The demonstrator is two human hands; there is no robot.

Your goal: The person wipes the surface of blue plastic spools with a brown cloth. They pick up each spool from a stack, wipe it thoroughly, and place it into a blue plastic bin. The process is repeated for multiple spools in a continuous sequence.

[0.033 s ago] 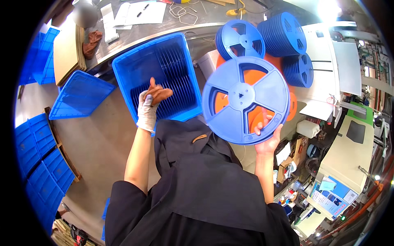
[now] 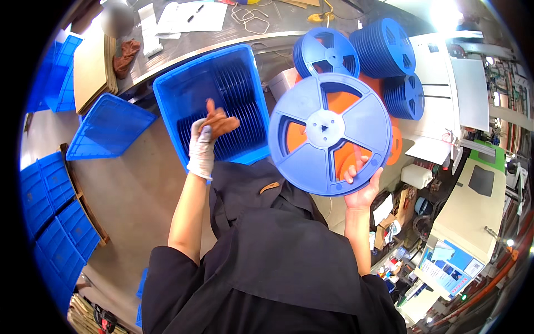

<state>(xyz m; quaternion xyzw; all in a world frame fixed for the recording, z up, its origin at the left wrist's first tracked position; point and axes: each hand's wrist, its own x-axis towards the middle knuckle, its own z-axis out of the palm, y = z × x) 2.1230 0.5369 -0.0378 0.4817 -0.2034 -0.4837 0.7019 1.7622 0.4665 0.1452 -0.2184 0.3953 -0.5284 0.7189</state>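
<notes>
My right hand [image 2: 362,189] grips a large blue plastic reel [image 2: 297,153] by its lower right rim. The reel faces up, with a round hub and wide openings between its spokes; some of my fingers show through the lower opening. My gloved left hand [image 2: 201,145] is closed on a crumpled brown cloth [image 2: 223,123], left of the reel. Beneath the cloth stands a blue plastic bin [image 2: 163,89], with dark blue reels [image 2: 245,125] stacked on edge in two rows inside. The cloth and the reel are apart.
Stacked blue reels [image 2: 382,47] stand on an orange support [image 2: 396,145] at the back right. A metal workbench [image 2: 278,22] runs behind the bin, carrying paper [image 2: 208,16], a pen and string. A blue lid [image 2: 108,131] leans at left, near blue crates [image 2: 55,181]. Machines line the right.
The held reel has shifted slightly left and away from me. My left hand and the cloth have moved a little to the right.
</notes>
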